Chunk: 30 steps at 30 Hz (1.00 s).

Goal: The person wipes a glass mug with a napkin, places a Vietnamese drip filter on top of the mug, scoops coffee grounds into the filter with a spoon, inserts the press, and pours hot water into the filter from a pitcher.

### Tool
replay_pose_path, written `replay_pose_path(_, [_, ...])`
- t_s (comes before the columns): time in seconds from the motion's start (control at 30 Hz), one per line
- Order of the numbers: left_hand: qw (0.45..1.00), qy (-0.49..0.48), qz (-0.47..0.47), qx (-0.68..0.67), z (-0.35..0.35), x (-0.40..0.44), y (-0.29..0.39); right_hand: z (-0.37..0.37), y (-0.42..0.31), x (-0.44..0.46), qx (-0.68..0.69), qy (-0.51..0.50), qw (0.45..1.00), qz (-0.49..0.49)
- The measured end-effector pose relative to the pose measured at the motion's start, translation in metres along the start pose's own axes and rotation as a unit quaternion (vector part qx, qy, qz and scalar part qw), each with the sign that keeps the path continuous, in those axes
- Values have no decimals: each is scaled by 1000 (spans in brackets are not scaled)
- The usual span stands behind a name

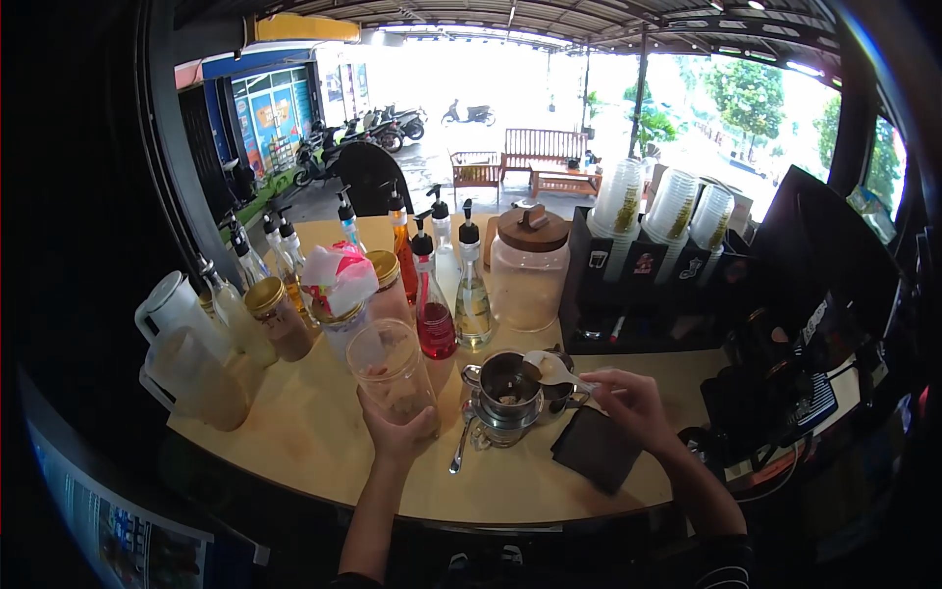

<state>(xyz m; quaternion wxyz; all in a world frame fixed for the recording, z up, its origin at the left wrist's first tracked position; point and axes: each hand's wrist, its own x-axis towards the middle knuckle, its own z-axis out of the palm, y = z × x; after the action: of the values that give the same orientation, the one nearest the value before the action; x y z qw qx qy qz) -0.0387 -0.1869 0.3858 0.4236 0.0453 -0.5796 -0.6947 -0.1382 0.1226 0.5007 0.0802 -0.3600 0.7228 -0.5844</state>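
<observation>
My left hand (400, 434) is wrapped round the lower part of a clear, wide-mouthed jar (386, 355), which has a little brownish stuff inside. Pinched in my right hand (633, 404) is a white scoop (557, 370), its bowl tilted at the rim of a metal coffee drip filter (510, 401). Some pale and dark bits show in the filter's bottom. A second metal vessel, partly hidden by the scoop, stands just behind. Left of the filter lies a metal spoon (458, 450). A flat dark folded item (599, 450) rests below my right hand.
Pump bottles of syrup (436, 319), lidded jars (280, 316) and plastic pitchers (201, 378) crowd the left of the wooden counter (471, 496). Behind stands a big wood-lidded jar (530, 280). A black cup holder (638, 309) and a dark monitor (814, 285) are at the right.
</observation>
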Motion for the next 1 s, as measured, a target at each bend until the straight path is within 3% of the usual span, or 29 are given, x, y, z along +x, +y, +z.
replay_pose_path(0.13, [998,32,-15,47,-1,-5,-2,-2,-7,0,1,-2,1000,-12])
replay_pose_path(0.2, [997,35,-7,67,-8,-4,-8,-1,-10,3,20,-5,999,40])
replay_pose_path(0.27, [989,8,63,137,-12,-2,-14,3,-23,13,42,-6,999,31])
replay_pose_path(0.33, [985,16,73,158,-12,-5,-14,10,-43,27,63,-9,998,25])
replay_pose_path(0.47, [982,28,48,181,-13,-3,-11,40,-84,88,-63,-99,992,-54])
replay_pose_path(0.6, [972,39,68,223,-15,-4,-3,85,-93,152,-203,-222,937,-177])
replay_pose_path(0.67, [975,46,51,213,-18,-1,-11,112,-99,165,-233,-244,929,-155])
replay_pose_path(0.73, [979,46,41,193,-12,-5,-3,131,-96,171,-278,-225,910,-208])
replay_pose_path(0.8, [982,46,27,182,-12,0,-4,135,-92,166,-273,-220,917,-192])
replay_pose_path(0.87, [991,36,15,132,-18,0,-15,127,-87,151,-224,-110,931,-266])
replay_pose_path(1.0, [996,50,-4,72,-6,-4,-4,73,-68,108,-194,-13,963,-189])
